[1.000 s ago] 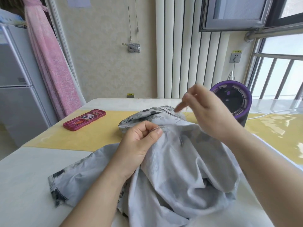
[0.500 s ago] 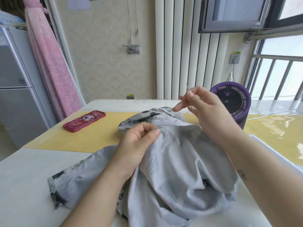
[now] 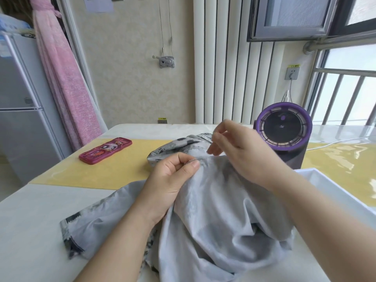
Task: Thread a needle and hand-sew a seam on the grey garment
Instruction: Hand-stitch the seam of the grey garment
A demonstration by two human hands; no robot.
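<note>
The garment (image 3: 213, 210) lies heaped on the near middle of the table (image 3: 30, 231), its patterned edge trailing left. The left hand (image 3: 173, 180) pinches a raised fold of it between thumb and curled fingers (a thin glint at the thumb tip is too small to name). The right hand (image 3: 242, 153) hovers just right of that fold, fingers curled; whether it holds anything, I cannot tell. A red case (image 3: 105, 150) lies far left, a purple fan (image 3: 283, 127) far right.
</note>
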